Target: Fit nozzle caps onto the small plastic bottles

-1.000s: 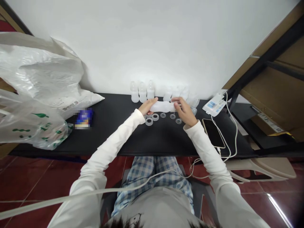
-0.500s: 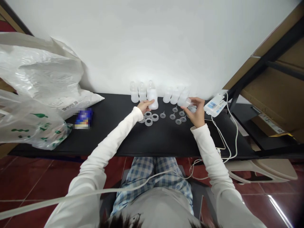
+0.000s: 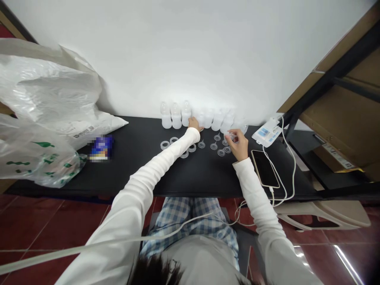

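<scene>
My left hand (image 3: 195, 124) is closed around a frosted white bottle (image 3: 201, 117) standing at the left end of a row of similar bottles (image 3: 218, 120). To its left stand three bottles (image 3: 176, 118) with clear domed tops. A small clear plastic piece (image 3: 231, 136), partly hidden by the fingers, is pinched in my right hand (image 3: 240, 145). Below that hand lie several translucent discs with thin stems (image 3: 221, 152). Several white rings (image 3: 165, 145) lie under and beside my left forearm, which covers some of them. Clear domed pieces (image 3: 244, 127) stand behind my right hand.
A phone (image 3: 265, 168) on a charging cable and a white power strip (image 3: 267, 132) lie on the right of the black table (image 3: 133, 158). Large plastic bags (image 3: 44, 118) and a blue packet (image 3: 101, 148) occupy the left. A white wall rises behind.
My left hand has carried the bottle rightward to the other row. My right hand has moved left and toward me, away from the domed pieces, with a small clear piece in its fingers.
</scene>
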Demonstrator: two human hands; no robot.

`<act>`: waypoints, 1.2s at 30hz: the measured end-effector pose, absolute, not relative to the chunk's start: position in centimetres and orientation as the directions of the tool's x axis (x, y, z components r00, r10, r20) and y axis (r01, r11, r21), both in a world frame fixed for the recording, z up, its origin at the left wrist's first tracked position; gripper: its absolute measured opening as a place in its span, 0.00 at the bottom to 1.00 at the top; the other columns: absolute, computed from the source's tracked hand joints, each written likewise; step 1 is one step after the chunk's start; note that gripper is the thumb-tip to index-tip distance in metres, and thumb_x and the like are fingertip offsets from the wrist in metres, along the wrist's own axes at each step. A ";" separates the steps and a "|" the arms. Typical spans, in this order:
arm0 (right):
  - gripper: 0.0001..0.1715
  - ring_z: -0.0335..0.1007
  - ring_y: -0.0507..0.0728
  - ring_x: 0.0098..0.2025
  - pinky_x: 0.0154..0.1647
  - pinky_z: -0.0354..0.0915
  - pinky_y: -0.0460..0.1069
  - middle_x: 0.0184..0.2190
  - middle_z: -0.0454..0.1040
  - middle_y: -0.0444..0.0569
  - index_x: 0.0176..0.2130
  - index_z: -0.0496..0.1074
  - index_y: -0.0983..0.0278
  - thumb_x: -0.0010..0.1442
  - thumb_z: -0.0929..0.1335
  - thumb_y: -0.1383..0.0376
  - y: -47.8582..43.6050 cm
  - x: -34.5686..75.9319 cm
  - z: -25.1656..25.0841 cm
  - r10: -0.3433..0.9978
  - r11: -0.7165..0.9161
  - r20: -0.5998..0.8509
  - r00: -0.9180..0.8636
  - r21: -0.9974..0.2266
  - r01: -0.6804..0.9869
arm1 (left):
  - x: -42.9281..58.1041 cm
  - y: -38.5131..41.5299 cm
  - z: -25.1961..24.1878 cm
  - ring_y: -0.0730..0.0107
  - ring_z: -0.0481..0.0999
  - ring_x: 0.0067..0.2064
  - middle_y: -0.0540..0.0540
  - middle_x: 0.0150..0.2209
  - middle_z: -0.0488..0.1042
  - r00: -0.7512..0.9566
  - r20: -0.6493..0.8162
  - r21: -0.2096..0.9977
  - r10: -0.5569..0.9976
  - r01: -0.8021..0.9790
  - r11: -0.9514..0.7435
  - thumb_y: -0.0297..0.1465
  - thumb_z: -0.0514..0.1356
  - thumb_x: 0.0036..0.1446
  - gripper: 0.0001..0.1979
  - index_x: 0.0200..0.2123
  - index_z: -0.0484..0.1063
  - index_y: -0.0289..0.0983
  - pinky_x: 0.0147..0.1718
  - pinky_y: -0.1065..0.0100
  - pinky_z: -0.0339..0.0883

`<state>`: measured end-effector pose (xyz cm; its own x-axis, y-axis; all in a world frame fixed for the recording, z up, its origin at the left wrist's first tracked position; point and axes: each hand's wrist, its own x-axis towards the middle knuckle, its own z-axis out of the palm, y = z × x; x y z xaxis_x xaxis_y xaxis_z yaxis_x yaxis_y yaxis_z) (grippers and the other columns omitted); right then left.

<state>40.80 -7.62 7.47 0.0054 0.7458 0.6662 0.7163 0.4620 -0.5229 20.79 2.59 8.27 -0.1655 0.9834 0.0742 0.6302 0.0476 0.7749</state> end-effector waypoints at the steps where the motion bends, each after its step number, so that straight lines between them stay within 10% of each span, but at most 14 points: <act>1: 0.20 0.60 0.51 0.26 0.33 0.61 0.48 0.27 0.68 0.43 0.39 0.72 0.62 0.62 0.66 0.49 -7.6 40.6 7.5 0.752 0.454 0.659 0.012 -0.531 0.715 | 20.7 2.4 8.3 0.38 0.66 0.62 0.21 0.58 0.62 -0.169 0.073 0.778 0.983 0.627 0.050 0.24 0.72 0.46 0.32 0.52 0.63 0.26 0.57 0.52 0.62; 6: 0.24 0.54 0.50 0.22 0.28 0.56 0.47 0.19 0.57 0.37 0.35 0.70 0.61 0.62 0.64 0.44 -7.4 38.2 8.5 0.803 0.442 0.595 0.032 -0.630 0.638 | 19.6 -1.4 9.0 0.51 0.71 0.57 0.30 0.52 0.69 -0.098 0.163 0.846 0.982 0.526 -0.088 0.32 0.63 0.60 0.17 0.49 0.66 0.30 0.57 0.55 0.65; 11: 0.30 0.56 0.50 0.23 0.27 0.57 0.47 0.21 0.60 0.37 0.41 0.69 0.61 0.62 0.61 0.38 -6.6 34.8 9.7 0.867 0.457 0.492 -0.078 -0.723 0.518 | 19.2 -5.1 9.6 0.70 0.77 0.34 0.44 0.38 0.74 0.236 0.130 0.978 0.963 0.128 -0.163 0.43 0.52 0.67 0.16 0.44 0.69 0.36 0.34 0.68 0.73; 21: 0.22 0.62 0.50 0.25 0.26 0.60 0.46 0.26 0.67 0.40 0.39 0.60 0.59 0.62 0.63 0.44 -5.8 32.8 10.3 0.825 0.530 0.416 -0.382 -0.805 0.267 | 17.5 -6.0 10.9 0.77 0.67 0.20 0.57 0.21 0.66 0.070 0.056 0.988 0.996 0.141 -0.065 0.37 0.54 0.67 0.08 0.42 0.64 0.39 0.26 0.73 0.62; 29: 0.08 0.64 0.53 0.31 0.36 0.62 0.49 0.33 0.72 0.47 0.40 0.67 0.61 0.64 0.62 0.60 -4.7 33.9 10.2 0.706 0.706 0.519 -0.482 -0.456 0.542 | 11.9 -4.0 11.2 0.81 0.48 0.13 0.49 0.16 0.64 0.228 -0.412 0.911 0.882 0.095 0.401 0.39 0.47 0.66 0.18 0.29 0.66 0.36 0.15 0.72 0.40; 36: 0.10 0.67 0.59 0.37 0.41 0.58 0.52 0.33 0.74 0.54 0.41 0.74 0.67 0.64 0.65 0.66 -1.7 35.3 8.6 0.846 0.527 0.158 -0.509 -0.104 0.843 | 3.3 -2.5 7.0 0.74 0.75 0.30 0.48 0.28 0.75 -0.173 -0.097 0.989 0.980 0.092 0.114 0.37 0.70 0.49 0.18 0.34 0.65 0.36 0.35 0.69 0.70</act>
<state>35.29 -1.67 8.56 -0.5092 0.8459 0.1584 0.8434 0.5272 -0.1040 3.30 -2.46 6.99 -0.1733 0.9801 -0.0970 0.0916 0.1141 0.9892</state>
